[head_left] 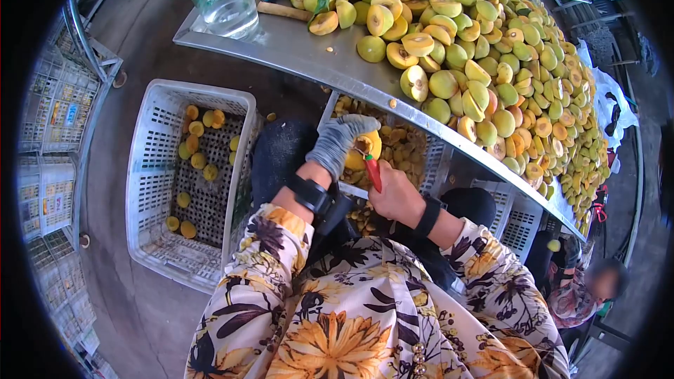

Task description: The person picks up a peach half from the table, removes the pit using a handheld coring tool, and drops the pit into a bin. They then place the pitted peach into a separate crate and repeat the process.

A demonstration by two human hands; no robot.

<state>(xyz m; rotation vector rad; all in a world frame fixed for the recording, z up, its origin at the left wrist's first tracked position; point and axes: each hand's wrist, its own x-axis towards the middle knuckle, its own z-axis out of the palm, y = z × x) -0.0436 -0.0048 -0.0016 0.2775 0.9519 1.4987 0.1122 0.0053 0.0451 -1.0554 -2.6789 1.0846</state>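
My left hand point(337, 144), in a grey knitted glove, is wrapped round a yellow fruit half point(370, 143). The bare right hand point(398, 195) grips a small tool with a red handle point(373, 174), its metal end against the cut face of the fruit. Both hands are close together in front of my lap, above a crate point(434, 165) of fruit pieces under the table edge. The fingers of the left hand partly cover the fruit.
A metal table point(295, 48) bears a heap of halved fruit point(484, 63) and a blue-lidded water jar point(223, 1). At left stands a white crate point(144, 168) with several fruit halves. Stacked crates point(60, 196) line the far left. Another person point(572, 295) is at lower right.
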